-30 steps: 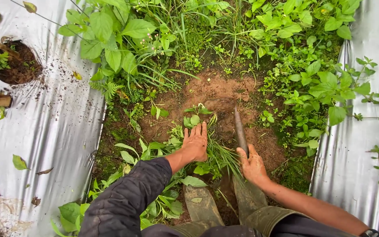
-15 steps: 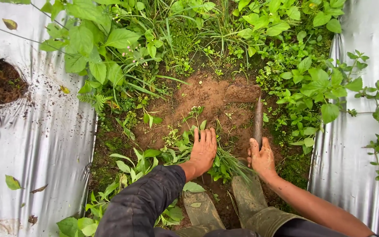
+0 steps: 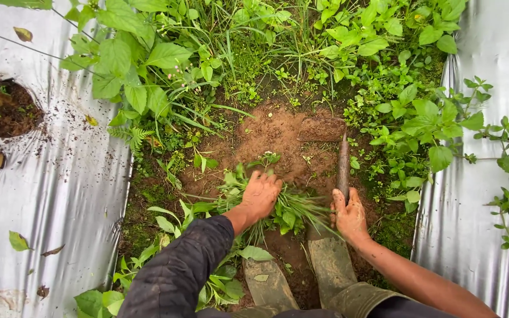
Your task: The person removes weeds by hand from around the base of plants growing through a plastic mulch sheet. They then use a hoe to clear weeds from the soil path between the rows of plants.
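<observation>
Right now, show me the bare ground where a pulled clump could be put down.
Bare brown soil lies ahead of the left hand, bordered by the hoe blade on the right and weeds behind. The silver plastic sheet on the left is mostly open. Around both hands it is crowded with loose greens.

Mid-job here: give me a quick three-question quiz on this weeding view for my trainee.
1. True or false: the left hand rests flat and open on bare soil.
2. Which hand grips the hoe handle? A) left B) right C) both
3. Fill in: the hoe blade lies on the brown ____.

Key
1. False: its fingers curl into a clump of pulled weeds.
2. B: the right hand wraps the handle's lower end.
3. Soil: the scraped soil patch between the silver mulch sheets.
</observation>
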